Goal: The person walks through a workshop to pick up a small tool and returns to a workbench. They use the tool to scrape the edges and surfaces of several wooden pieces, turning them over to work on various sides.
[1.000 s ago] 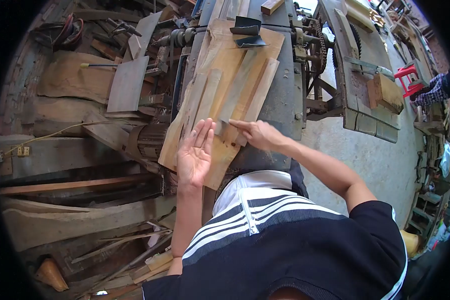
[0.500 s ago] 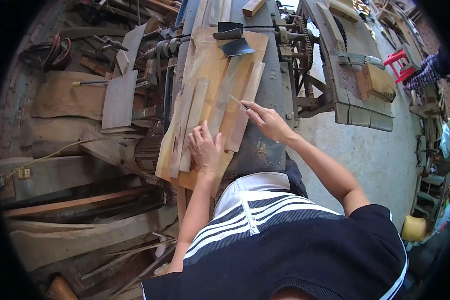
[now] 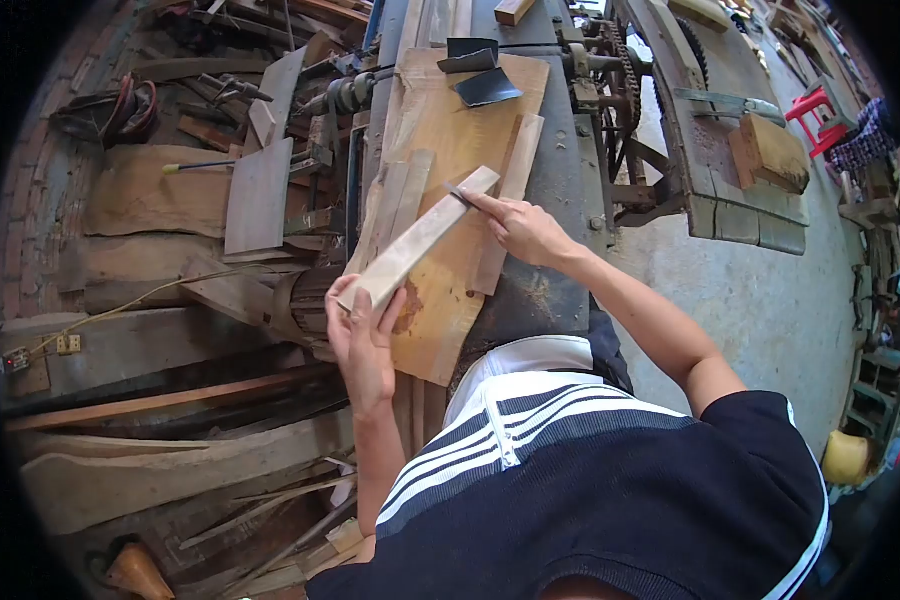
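Note:
My left hand (image 3: 366,345) grips the lower end of a wooden strip (image 3: 410,243), which slants up to the right above a broad wooden board (image 3: 450,318). In my right hand (image 3: 528,232) is a slim knife-like tool (image 3: 459,194) with a dark handle and thin pale blade. The blade lies across the strip's upper end; whether it cuts in cannot be seen. Other strips lie on the board, a pair on the left (image 3: 406,190) and one on the right (image 3: 510,190). Two curled dark sheets (image 3: 487,88) rest at the board's far end.
The board lies on a dark metal machine bed (image 3: 560,170). Gears and a chain (image 3: 625,90) run along its right side, near a wooden block (image 3: 770,155) on another bench. Planks (image 3: 155,190) and scrap wood crowd the left. A person's checked sleeve (image 3: 860,135) shows far right.
My left hand has taken the middle strip off the board and raised it at a slant. My right hand has brought the knife-like tool to the strip's upper end.

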`<state>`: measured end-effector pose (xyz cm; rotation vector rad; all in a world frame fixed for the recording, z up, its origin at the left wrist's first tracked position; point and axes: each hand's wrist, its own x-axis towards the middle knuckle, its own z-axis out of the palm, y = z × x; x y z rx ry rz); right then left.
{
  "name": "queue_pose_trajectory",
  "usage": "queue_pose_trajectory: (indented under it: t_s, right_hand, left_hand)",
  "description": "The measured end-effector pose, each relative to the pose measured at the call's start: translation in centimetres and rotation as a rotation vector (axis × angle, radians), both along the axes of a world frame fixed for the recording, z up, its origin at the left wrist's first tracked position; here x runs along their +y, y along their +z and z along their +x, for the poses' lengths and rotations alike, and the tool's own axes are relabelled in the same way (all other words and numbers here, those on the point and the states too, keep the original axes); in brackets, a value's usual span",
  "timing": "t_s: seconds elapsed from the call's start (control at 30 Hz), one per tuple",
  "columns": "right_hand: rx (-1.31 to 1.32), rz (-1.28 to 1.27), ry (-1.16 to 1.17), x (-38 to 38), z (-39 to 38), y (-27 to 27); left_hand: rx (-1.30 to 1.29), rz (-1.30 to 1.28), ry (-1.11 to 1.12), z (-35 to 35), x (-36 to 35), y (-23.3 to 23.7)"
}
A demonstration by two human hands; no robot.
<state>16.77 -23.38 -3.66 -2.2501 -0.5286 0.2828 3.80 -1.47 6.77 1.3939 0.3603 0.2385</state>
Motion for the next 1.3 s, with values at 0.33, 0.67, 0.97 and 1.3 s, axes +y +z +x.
queue_pose_trajectory:
  t_s: [0.33,0.67,0.97,1.3]
  right_hand:
    - [-0.032,0.161,0.236,2.4,-6.8,6.5]
    - [-0.006,0.082,0.237,4.2,-8.0,6.8]
    - [0.141,0.118,0.127,3.5,-5.2,4.6]
    - [0.011,0.100,0.147,4.2,-7.0,1.8]
  left_hand:
    - [0.044,-0.799,0.182,1.2,-0.7,-1.1]
    - [0.025,-0.761,0.200,1.1,-0.4,-2.0]
    - [-0.011,-0.721,0.175,1.1,0.3,-3.1]
    - [0.127,-0.971,0.180,0.6,-0.2,-8.1]
